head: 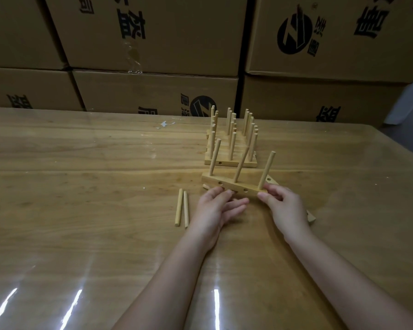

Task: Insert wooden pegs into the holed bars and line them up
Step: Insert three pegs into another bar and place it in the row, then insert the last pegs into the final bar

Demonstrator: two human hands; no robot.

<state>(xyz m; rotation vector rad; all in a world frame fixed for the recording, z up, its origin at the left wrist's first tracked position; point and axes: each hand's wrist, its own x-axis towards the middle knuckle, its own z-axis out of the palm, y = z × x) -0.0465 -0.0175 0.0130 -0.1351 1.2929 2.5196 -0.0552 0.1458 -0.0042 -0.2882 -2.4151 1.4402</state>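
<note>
Holed bar [228,184] between left hand [216,208] and right hand [284,206]

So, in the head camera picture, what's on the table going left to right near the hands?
Loose pegs → left hand → right hand. The bar stretches across both hands, so I skip it.
</note>
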